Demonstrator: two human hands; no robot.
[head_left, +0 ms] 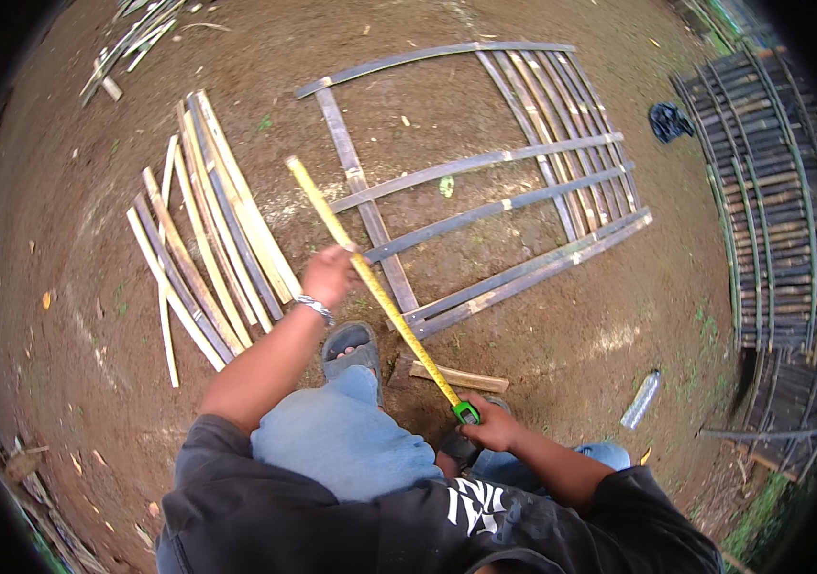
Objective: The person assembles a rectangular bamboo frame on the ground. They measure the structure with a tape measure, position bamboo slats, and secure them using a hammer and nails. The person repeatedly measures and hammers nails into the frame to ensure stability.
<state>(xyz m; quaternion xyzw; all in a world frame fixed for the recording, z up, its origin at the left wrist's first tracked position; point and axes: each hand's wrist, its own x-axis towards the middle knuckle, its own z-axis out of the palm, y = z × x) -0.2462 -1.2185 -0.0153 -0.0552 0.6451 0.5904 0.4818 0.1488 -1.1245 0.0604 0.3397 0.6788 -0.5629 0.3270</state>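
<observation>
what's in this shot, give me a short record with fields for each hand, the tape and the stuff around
right hand: gripping the green tape measure
left hand: at the yellow blade, exact grip unclear
blade: drawn out, slanting up and left from the case
slatted frame: on the soil, ahead
loose strips: on the soil, left of the frame
clear bottle: lying on its side, right of the right hand

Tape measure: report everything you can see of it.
The tape measure has a compact green-and-black case held in the right hand. Its long yellow blade, seemingly metal, is extended fairly straight, slanting from the case toward the upper left. The left hand touches it partway along. Its markings are too small to read.
</observation>
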